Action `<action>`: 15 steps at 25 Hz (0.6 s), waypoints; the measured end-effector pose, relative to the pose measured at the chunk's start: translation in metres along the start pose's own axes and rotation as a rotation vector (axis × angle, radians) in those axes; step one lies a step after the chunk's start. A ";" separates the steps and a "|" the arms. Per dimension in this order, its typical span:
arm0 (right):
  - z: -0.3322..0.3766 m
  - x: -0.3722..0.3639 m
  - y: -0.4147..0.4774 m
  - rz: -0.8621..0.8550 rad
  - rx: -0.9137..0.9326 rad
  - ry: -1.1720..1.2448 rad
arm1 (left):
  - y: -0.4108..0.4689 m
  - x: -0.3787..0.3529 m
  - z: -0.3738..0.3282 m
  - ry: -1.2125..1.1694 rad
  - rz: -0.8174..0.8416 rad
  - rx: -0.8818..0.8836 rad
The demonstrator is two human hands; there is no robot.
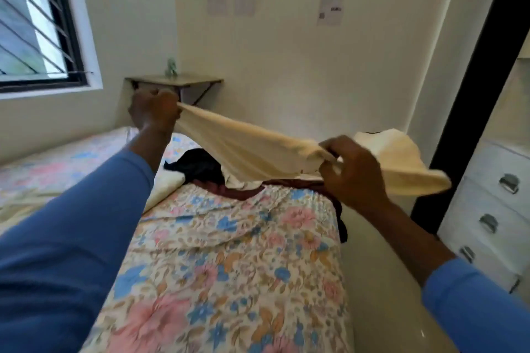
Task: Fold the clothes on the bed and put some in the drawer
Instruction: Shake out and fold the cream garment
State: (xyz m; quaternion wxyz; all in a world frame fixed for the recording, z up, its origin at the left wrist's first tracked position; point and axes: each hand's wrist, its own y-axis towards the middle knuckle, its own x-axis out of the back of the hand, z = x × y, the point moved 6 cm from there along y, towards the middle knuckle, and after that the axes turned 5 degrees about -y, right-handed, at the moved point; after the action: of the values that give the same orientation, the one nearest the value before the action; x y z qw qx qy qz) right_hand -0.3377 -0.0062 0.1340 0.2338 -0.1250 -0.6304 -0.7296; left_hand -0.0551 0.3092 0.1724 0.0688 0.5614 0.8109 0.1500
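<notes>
Both hands hold a cream garment (246,146) stretched in the air above the bed (229,252). The left hand (153,112) grips its higher far end, the right hand (351,172) pinches the lower end nearer the drawers (493,209); its long axis runs between them.

Dark clothes (198,165) crowd the bed's (229,266) far end; near sheet open.

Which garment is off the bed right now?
The cream garment, stretched between left hand and right hand; the black garment and the maroon garment lie on the bed.
</notes>
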 end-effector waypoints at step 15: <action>0.055 -0.188 -0.233 1.528 -0.430 0.269 | -0.113 0.071 0.313 1.021 0.574 0.207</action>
State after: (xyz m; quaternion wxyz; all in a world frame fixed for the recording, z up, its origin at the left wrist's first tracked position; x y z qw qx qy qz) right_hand -0.2985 0.1041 -0.1464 0.7129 -0.4752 -0.1828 -0.4823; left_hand -0.0932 0.3910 -0.1559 -0.4282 0.6189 0.5676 0.3339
